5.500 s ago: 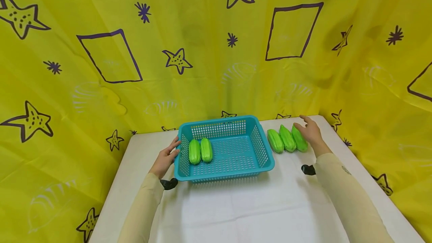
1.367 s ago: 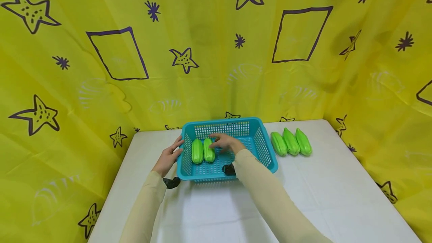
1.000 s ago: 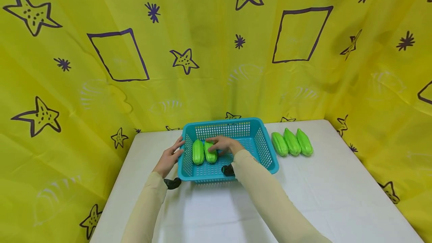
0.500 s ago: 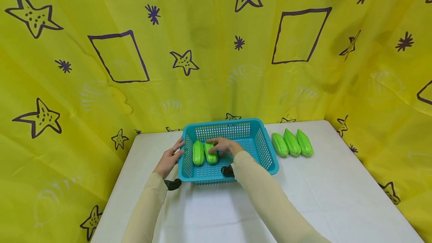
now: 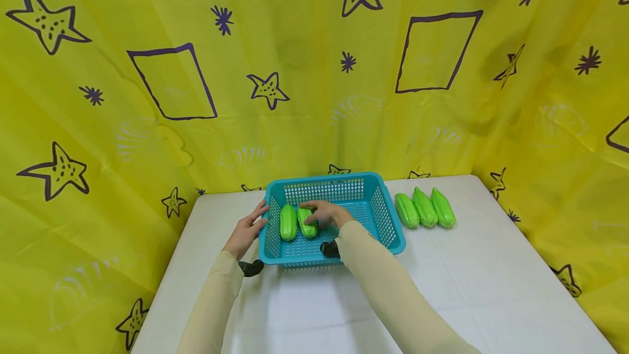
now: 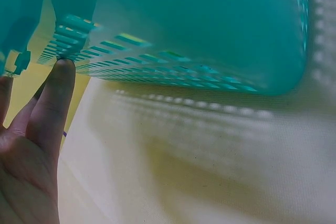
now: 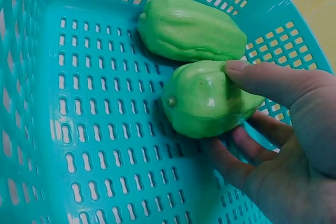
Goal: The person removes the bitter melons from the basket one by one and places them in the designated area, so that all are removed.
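Two glossy green papayas with ridged sides lie side by side in the left part of a blue-green plastic basket point(image 5: 334, 258). My right hand point(image 5: 328, 213) reaches into the basket and grips the right-hand papaya point(image 7: 202, 100), thumb on top and fingers around its side and underneath. The other papaya point(image 5: 288, 223) lies just left of it, near the basket's left wall. With extended fingers my left hand point(image 5: 244, 234) touches the outside of that wall; in the left wrist view a straight finger point(image 6: 55, 98) meets the perforated side.
Three more green papayas point(image 5: 425, 208) lie in a row on the white-covered table point(image 5: 344, 310), right of the basket. A yellow curtain point(image 5: 304, 135) with dark star drawings encloses the table's back and sides.
My right hand has moved left from the papayas on the table into the basket and taken hold of one, which now tilts slightly. My left hand stays at the basket.
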`<state>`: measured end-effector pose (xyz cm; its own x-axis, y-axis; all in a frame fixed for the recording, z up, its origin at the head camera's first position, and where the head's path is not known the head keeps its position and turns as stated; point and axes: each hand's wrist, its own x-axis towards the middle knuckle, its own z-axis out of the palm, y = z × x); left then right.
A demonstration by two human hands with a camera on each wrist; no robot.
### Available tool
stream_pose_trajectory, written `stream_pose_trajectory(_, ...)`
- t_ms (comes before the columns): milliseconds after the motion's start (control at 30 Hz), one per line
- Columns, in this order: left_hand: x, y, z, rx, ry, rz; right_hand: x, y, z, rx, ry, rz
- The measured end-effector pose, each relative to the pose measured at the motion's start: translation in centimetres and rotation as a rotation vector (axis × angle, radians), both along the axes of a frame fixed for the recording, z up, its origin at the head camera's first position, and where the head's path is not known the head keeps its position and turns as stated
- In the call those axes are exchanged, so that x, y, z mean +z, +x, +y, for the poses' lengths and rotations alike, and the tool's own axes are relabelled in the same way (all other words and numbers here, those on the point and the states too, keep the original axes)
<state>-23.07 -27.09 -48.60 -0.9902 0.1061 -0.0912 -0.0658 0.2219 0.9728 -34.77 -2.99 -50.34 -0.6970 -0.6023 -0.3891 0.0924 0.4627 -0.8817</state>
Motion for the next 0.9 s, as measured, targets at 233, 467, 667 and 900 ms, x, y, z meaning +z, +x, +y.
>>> stream_pose_trajectory(233,0.1,0.0,0.1,0.006,-0.01,0.001,-0.7,-0.4,0.3,-0.001,-0.007,-0.003)
stream_pose_trajectory(467,-1.1,-0.5,-0.3,0.011,-0.006,0.005,-0.6,-0.2,0.5,-0.017,-0.024,-0.023)
stream_pose_trajectory(667,-2.7,-1.3,-0.9,0.023,-0.024,0.017,-0.6,-0.1,0.6,-0.018,-0.048,-0.045)
stream_pose_trajectory(900,-2.7,-1.3,-0.8,0.017,-0.023,0.039,-0.5,-0.4,0.8,0.01,-0.011,-0.015)
